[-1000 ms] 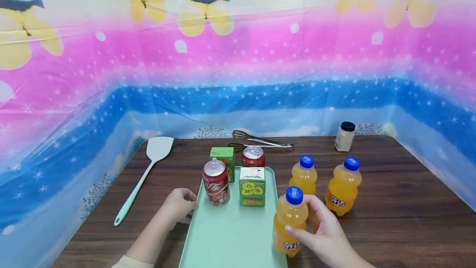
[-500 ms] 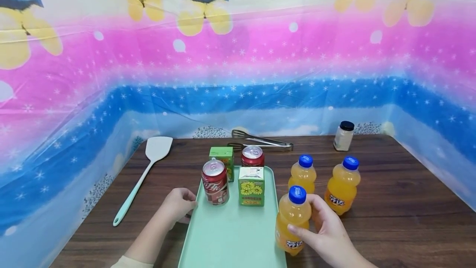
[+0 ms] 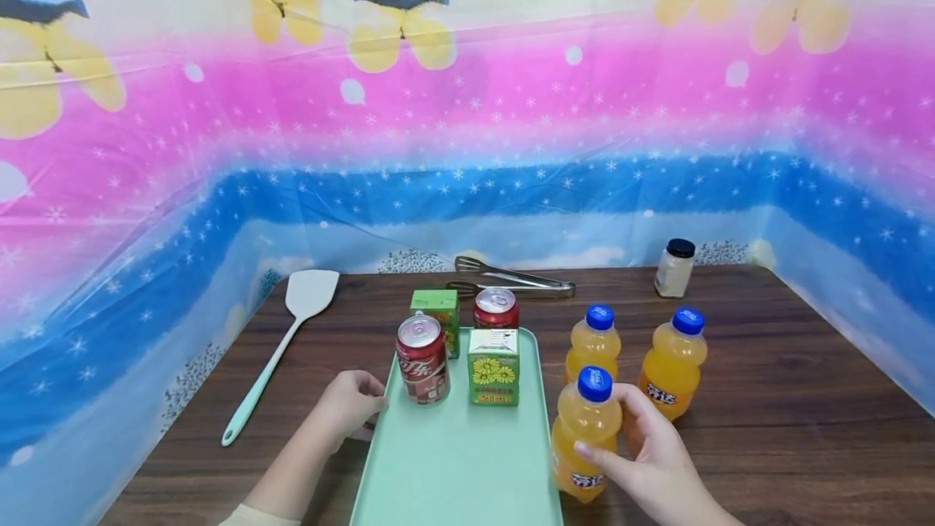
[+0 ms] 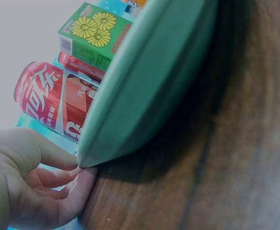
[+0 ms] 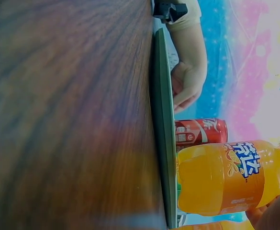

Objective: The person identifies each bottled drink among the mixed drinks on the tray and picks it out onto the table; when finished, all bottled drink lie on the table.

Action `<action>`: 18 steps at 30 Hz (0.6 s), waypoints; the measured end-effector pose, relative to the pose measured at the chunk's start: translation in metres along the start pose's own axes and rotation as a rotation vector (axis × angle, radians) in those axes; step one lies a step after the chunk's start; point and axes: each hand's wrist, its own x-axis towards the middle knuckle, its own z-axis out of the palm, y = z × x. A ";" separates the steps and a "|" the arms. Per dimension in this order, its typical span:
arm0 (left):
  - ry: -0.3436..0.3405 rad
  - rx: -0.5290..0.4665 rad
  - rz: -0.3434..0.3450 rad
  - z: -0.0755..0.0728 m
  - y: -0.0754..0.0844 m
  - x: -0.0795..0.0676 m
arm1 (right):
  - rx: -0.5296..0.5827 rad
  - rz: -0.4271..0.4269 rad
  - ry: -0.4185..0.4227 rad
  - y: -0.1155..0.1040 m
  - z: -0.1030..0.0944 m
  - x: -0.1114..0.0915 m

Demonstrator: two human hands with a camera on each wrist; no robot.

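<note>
My right hand (image 3: 646, 453) grips an orange soda bottle (image 3: 580, 441) with a blue cap, thumb on the near side. It stands upright at the right edge of a mint green tray (image 3: 453, 469); in the right wrist view its base (image 5: 185, 179) appears just above the tray's rim. On the tray's left edge, my left hand (image 3: 351, 406) pinches the rim, thumb above and fingertips beneath, as the left wrist view shows. Toward the tray's far end stand a red cola can (image 3: 424, 368) and a green drink carton (image 3: 494, 372) with yellow flowers.
Behind them are another carton (image 3: 438, 303) and another can (image 3: 497, 311), partly hidden. Two more orange soda bottles (image 3: 675, 355) stand right of the tray. Metal tongs (image 3: 519, 276) and a black-lidded jar (image 3: 675, 270) lie farther back; a white-headed turner (image 3: 288, 347) is at left.
My right hand has shifted the bottle slightly to the right, from overlapping the tray's right edge to beside it. The left hand keeps its place on the rim.
</note>
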 end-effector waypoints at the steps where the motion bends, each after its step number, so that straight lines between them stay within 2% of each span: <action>1: -0.001 -0.001 -0.001 0.000 0.000 0.000 | -0.003 -0.001 0.003 0.001 -0.001 0.000; 11: 0.005 0.000 -0.015 0.002 0.000 0.001 | -0.027 0.007 0.030 0.006 -0.011 -0.004; 18: 0.003 0.004 -0.032 0.000 0.001 0.000 | -0.057 -0.055 0.047 0.009 -0.014 -0.004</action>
